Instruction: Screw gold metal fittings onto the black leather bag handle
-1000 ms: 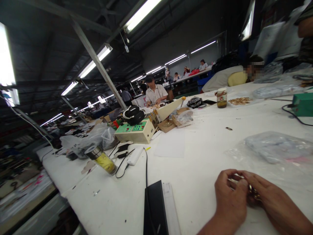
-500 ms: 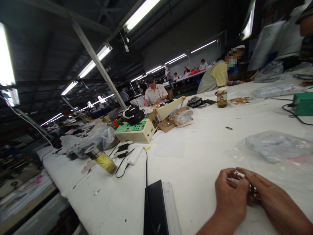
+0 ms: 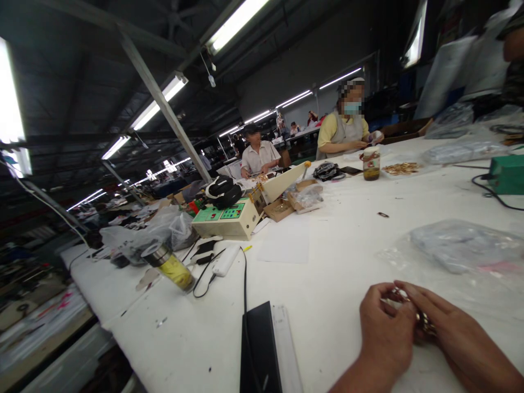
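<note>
At the lower right, my left hand (image 3: 385, 330) and my right hand (image 3: 460, 333) meet at the fingertips over the white table (image 3: 335, 273). Between them is a shiny gold-coloured metal piece (image 3: 426, 323), partly hidden by the fingers; its exact kind does not show. My left thumb and fingers curl round its upper end. My right fingers close over it from the other side. Just beyond the hands lies a clear plastic bag (image 3: 454, 245) with something pale inside.
A control box (image 3: 225, 218) with green panel stands mid-table, headphones on top. Nearby are a tumbler (image 3: 174, 267), a white power bank (image 3: 226, 261) and a black box (image 3: 260, 349). Further off are a jar (image 3: 371, 164), gold-coloured pieces (image 3: 401, 168) and two co-workers.
My hands stay almost in place, with slight finger movement around the metal piece. The co-worker in yellow has straightened up and moved left, now holding something pale.
</note>
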Motion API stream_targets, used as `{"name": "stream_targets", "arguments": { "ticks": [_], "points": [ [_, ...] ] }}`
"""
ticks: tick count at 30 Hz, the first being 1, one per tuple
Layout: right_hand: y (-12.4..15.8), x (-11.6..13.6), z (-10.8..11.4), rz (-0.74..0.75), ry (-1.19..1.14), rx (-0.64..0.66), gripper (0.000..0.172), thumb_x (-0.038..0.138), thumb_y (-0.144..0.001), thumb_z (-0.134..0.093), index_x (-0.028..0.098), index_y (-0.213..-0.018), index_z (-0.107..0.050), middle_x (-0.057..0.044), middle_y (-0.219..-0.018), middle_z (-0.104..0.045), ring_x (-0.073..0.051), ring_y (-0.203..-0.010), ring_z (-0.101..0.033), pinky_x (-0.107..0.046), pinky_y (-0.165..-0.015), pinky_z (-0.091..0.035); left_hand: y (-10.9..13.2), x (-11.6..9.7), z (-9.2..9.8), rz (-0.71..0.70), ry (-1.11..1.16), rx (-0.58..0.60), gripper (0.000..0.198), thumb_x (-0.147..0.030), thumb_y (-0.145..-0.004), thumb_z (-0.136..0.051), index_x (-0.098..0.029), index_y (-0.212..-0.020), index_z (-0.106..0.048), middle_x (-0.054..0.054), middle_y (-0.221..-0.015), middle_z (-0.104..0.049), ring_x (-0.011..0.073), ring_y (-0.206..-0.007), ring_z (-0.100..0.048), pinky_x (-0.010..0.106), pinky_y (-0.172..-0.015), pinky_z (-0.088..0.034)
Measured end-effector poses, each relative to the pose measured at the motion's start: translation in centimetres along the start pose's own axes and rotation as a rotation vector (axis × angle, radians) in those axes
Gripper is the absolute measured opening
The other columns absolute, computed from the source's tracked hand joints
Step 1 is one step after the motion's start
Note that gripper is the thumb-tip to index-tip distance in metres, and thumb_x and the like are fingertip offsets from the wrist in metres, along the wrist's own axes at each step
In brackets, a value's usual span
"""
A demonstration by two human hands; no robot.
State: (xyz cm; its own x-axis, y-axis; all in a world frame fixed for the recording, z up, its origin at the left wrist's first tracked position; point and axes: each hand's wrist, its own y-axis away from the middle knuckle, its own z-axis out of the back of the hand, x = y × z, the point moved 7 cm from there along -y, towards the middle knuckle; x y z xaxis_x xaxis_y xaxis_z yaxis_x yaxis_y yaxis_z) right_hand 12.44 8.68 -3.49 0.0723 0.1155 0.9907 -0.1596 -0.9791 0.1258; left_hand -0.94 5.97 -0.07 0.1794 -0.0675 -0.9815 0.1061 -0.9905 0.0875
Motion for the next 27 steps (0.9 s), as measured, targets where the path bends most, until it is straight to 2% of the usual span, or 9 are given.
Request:
{"name": "stream_targets", "arguments": {
  "ticks": [4, 8, 11, 15, 18, 20, 23, 27],
  "points": [
    [0.2, -0.7, -0.1, -0.157, -0.087, 0.003, 0.081, 0.074, -0.051, -0.084, 0.020, -0.112, -0.080, -0.011, -0.126, -0.072, -0.032, -0.110, -0.071, -0.021, -0.068, -0.062, 0.1, -0.3, 0.1, -0.019, -0.075, -0.008, 0.040, -0.024, -0.077, -0.072, -0.013, -0.116, -0.073, 0.008, -0.103, -0.071, 0.0127, -0.075, -0.060, 0.023, -0.064, -0.051],
    [0.2, -1.2, -0.3, -0.194, -0.132, 0.034, 0.083, 0.073, -0.053, -0.088, 0.020, -0.115, -0.076, -0.012, -0.128, -0.071, -0.032, -0.105, -0.072, -0.024, -0.071, -0.063, 0.1, -0.4, 0.2, -0.030, -0.161, -0.019, 0.043, -0.021, -0.076, -0.072, -0.015, -0.118, -0.072, 0.007, -0.106, -0.072, 0.0128, -0.077, -0.058, 0.024, -0.068, -0.049],
    [0.4, -1.0, -0.2, -0.200, -0.177, -0.003, 0.080, 0.070, -0.053, -0.091, 0.020, -0.114, -0.075, -0.012, -0.129, -0.070, -0.032, -0.108, -0.071, -0.022, -0.069, -0.062, 0.3, -0.6, 0.1, -0.007, -0.188, -0.005, 0.051, -0.020, -0.073, -0.073, -0.015, -0.124, -0.069, 0.007, -0.111, -0.071, 0.0129, -0.079, -0.058, 0.025, -0.069, -0.048],
    [0.9, -0.4, -0.8, -0.267, -0.454, -0.037, 0.077, 0.059, -0.048, -0.096, 0.019, -0.110, -0.073, -0.012, -0.113, -0.073, -0.028, -0.095, -0.071, -0.025, -0.068, -0.063, 0.7, -0.8, -0.2, -0.005, -0.204, 0.034, 0.058, -0.021, -0.068, -0.078, -0.017, -0.125, -0.069, 0.005, -0.111, -0.073, 0.0153, -0.082, -0.062, 0.027, -0.074, -0.050],
    [0.9, 0.0, -1.0, -0.270, -0.574, -0.014, 0.061, 0.053, -0.058, -0.094, 0.020, -0.104, -0.071, -0.008, -0.096, -0.070, -0.023, -0.082, -0.068, -0.029, -0.070, -0.064, 0.9, -0.7, -0.2, -0.042, -0.247, 0.052, 0.061, -0.024, -0.067, -0.083, -0.019, -0.126, -0.069, 0.005, -0.110, -0.074, 0.0182, -0.087, -0.066, 0.028, -0.078, -0.051],
    [0.9, -0.2, -1.0, -0.293, -0.605, 0.004, 0.055, 0.052, -0.064, -0.092, 0.021, -0.105, -0.070, -0.006, -0.091, -0.067, -0.024, -0.080, -0.067, -0.033, -0.071, -0.065, 1.0, -0.6, -0.2, -0.056, -0.302, 0.052, 0.063, -0.025, -0.067, -0.083, -0.020, -0.128, -0.069, 0.004, -0.112, -0.074, 0.0174, -0.085, -0.065, 0.029, -0.077, -0.050],
    [1.1, 0.0, -1.0, -0.311, -0.619, 0.002, 0.056, 0.052, -0.066, -0.092, 0.022, -0.108, -0.069, -0.006, -0.089, -0.065, -0.028, -0.086, -0.069, -0.034, -0.072, -0.065, 1.0, -0.4, -0.2, -0.055, -0.327, 0.072, 0.063, -0.026, -0.067, -0.084, -0.021, -0.127, -0.069, 0.003, -0.112, -0.073, 0.0152, -0.079, -0.063, 0.028, -0.074, -0.049],
    [2.0, 1.3, -1.3, -0.315, -0.634, -0.044, 0.070, 0.051, -0.051, -0.098, 0.020, -0.108, -0.070, -0.005, -0.087, -0.065, -0.027, -0.088, -0.069, -0.025, -0.068, -0.063, 1.1, -0.5, -0.1, -0.065, -0.341, 0.061, 0.059, -0.029, -0.067, -0.085, -0.023, -0.124, -0.071, 0.003, -0.113, -0.073, 0.0161, -0.081, -0.063, 0.029, -0.074, -0.049]
  ]
}}
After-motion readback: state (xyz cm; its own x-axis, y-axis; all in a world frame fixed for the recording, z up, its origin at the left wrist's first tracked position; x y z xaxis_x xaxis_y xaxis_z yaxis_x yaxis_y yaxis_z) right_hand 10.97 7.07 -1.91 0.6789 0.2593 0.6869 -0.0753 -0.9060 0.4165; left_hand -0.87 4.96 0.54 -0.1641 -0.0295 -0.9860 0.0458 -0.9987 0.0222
